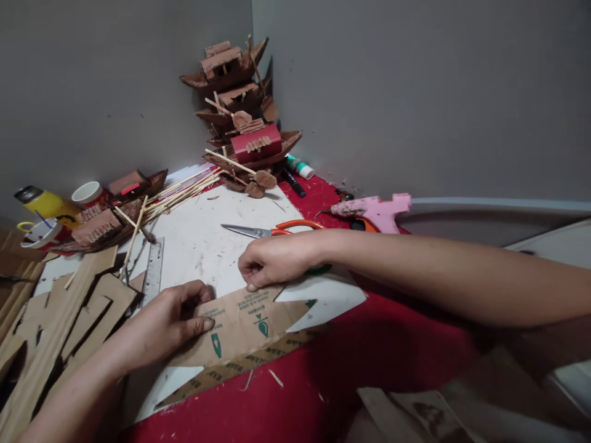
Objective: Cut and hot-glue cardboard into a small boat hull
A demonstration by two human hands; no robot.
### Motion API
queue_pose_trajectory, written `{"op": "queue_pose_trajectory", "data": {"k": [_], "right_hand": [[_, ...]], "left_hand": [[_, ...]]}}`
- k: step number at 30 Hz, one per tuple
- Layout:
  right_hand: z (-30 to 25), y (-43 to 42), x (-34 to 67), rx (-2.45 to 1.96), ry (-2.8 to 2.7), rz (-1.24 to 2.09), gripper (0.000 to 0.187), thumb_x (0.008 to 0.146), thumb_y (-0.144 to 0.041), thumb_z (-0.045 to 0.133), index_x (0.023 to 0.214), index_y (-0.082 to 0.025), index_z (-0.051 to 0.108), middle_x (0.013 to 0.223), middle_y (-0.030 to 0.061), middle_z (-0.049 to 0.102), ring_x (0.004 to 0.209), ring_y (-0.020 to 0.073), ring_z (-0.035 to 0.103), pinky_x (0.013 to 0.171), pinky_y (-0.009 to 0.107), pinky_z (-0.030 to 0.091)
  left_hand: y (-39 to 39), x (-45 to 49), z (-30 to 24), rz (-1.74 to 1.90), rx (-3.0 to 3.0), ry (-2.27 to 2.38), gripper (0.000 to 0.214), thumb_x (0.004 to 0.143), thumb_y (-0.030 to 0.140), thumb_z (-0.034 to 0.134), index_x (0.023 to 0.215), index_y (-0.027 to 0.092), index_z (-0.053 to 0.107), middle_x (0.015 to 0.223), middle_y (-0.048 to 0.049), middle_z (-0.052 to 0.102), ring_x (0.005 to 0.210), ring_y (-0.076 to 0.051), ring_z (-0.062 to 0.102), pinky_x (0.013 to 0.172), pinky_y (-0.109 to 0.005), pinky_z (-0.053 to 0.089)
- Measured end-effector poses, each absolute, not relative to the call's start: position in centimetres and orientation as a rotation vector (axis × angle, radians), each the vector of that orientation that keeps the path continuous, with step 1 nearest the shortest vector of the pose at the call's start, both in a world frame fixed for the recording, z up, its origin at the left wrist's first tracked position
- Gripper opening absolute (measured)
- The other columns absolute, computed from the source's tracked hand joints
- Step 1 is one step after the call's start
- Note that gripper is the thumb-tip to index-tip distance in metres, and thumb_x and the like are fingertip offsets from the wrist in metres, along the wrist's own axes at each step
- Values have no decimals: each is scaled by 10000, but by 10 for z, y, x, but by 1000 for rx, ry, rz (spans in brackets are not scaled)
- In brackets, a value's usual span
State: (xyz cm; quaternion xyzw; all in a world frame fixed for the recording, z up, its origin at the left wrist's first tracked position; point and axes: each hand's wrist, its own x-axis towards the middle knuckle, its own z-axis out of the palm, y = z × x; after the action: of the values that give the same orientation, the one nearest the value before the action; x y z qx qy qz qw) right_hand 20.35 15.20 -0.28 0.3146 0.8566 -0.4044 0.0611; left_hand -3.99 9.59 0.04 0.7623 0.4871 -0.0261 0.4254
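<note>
A cut piece of brown cardboard (240, 335) with green print and pointed flaps lies over the front of a white board (196, 252). A strip with printed tape runs along its near side. My left hand (168, 320) grips the cardboard's left part, thumb on top and fingers behind the far edge. At the far edge, near the middle, the curled fingers of my right hand (279, 258) pinch the cardboard. Scissors (249, 231) with orange handles lie just beyond my right hand, partly hidden by the wrist.
Cardboard model boats (256, 144) are stacked in the corner, with thin sticks (184, 192) beside them. A pink glue gun (385, 214) rests at right. Cardboard scraps (87, 307), a clear ruler (154, 271), cups (87, 192) and a yellow bottle (46, 206) stand or lie at left.
</note>
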Motion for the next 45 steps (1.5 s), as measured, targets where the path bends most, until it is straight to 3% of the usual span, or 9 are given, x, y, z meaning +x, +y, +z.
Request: {"op": "queue_pose_trajectory", "data": {"k": [3,7,14,27,36,41,45], "right_hand": [[-3,151,204,949,2568,-1234,177,799,-266,680,932,-150,665,767,-11,609,666,109,507,583,227,344],[0,142,202,974,2641,-1004,285,749,-356,725,970,-184,672,866,22,624,756,152,510,598,246,323],[5,136,196,1010,2580,-971,246,770,-330,721,954,-177,666,882,37,618,790,167,512,619,253,321],[1,135,198,978,2607,-983,203,801,-307,693,942,-172,639,891,44,617,807,173,511,637,260,325],[-9,124,201,936,2735,-857,129,835,-262,598,933,-180,607,908,73,646,804,201,554,614,275,314],[-13,106,206,791,3011,-544,96,906,-171,503,921,-155,597,866,82,647,797,210,555,611,302,308],[-9,94,206,758,3055,-365,132,919,-97,482,936,-152,601,866,73,639,812,208,545,624,309,328]], "left_hand": [[97,-40,-3,-46,1890,1209,91,838,261,559,844,196,495,730,47,428,673,-120,381,591,-250,319],[99,-40,-1,-46,1891,1212,119,825,280,582,844,196,499,726,46,442,667,-120,393,582,-248,312],[105,-35,1,-166,1841,1190,155,836,341,584,810,188,572,678,52,428,631,-115,388,556,-237,287],[109,-35,1,-215,2023,1095,170,871,324,550,757,209,500,653,63,408,608,-110,394,545,-239,282],[91,-29,-6,-191,2393,1151,150,901,208,469,751,212,468,729,10,523,656,-146,468,602,-266,336],[69,-28,-4,-126,2857,1028,168,861,71,460,770,208,492,718,-26,528,686,-204,445,642,-329,334],[60,-27,2,-95,2997,1000,167,872,68,483,775,202,502,707,-30,528,677,-212,432,627,-339,325]]}}
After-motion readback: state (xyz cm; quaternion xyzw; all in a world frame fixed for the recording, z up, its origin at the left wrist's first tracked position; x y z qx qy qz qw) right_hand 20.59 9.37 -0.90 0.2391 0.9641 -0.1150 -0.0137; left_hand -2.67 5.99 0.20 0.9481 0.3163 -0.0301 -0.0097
